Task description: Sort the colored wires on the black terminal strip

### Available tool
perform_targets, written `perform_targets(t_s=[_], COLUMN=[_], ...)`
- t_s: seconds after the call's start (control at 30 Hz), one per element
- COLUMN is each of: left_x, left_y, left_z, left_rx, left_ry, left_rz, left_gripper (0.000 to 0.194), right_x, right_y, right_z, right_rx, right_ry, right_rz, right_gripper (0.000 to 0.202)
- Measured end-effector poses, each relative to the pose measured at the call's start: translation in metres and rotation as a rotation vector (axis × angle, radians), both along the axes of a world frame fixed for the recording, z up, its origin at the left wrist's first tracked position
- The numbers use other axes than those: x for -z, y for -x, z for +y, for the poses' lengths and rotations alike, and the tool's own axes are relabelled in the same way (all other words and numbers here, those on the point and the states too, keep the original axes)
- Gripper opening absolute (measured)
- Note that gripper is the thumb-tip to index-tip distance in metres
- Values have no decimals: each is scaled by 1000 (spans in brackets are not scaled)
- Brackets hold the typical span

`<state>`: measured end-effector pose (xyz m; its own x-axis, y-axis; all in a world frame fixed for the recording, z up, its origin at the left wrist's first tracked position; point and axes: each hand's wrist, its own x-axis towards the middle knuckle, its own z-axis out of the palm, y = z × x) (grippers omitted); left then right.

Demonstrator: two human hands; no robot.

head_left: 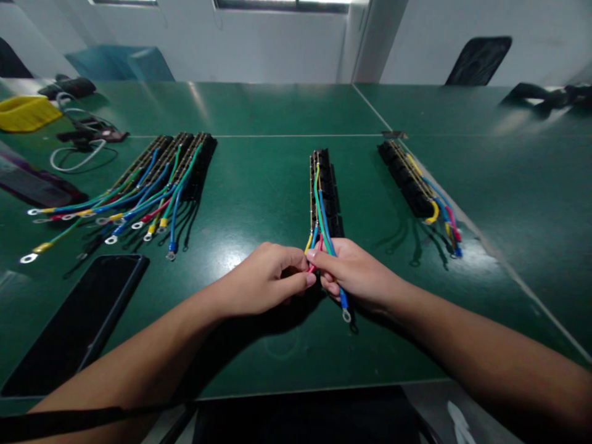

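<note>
In front of me a black terminal strip (327, 185) lies lengthwise on the green table, with yellow, green, blue and red wires running toward me. My right hand (354, 268) is closed round the near ends of these wires. One blue wire end with a ring lug (346, 314) sticks out below it. My left hand (272, 277) pinches a red wire (312, 267) between thumb and forefinger, right beside the right hand's fingertips. The lug of that red wire is hidden by the fingers.
Several similar strips (178, 160) with lugged wires lie side by side on the left. Another wired strip (407, 179) lies on the right. A dark phone (76, 327) rests at the near left. Farther left are a white cable (78, 165) and a yellow item (28, 113).
</note>
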<state>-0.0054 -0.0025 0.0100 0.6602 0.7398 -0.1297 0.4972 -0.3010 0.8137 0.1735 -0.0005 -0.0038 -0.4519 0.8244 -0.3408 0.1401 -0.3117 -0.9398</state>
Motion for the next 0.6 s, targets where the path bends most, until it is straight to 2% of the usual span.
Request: perform_targets(t_s=[0.2,0.47,0.6], left_x=[1,-4,-2], left_y=[-1,-1,-1], left_z=[1,-1,0], left_rx=[-40,23,-15], left_ry=[-31,-55,-42], left_rz=[16,29,4], left_gripper=[24,24,24], right_x=[-2,-3,-3], right_y=[0,0,0], right_z=[0,-1,0], right_rx=[5,8,4], right_ry=[2,2,-3], right_rz=[-23,-16,-33], right_gripper=[19,18,19])
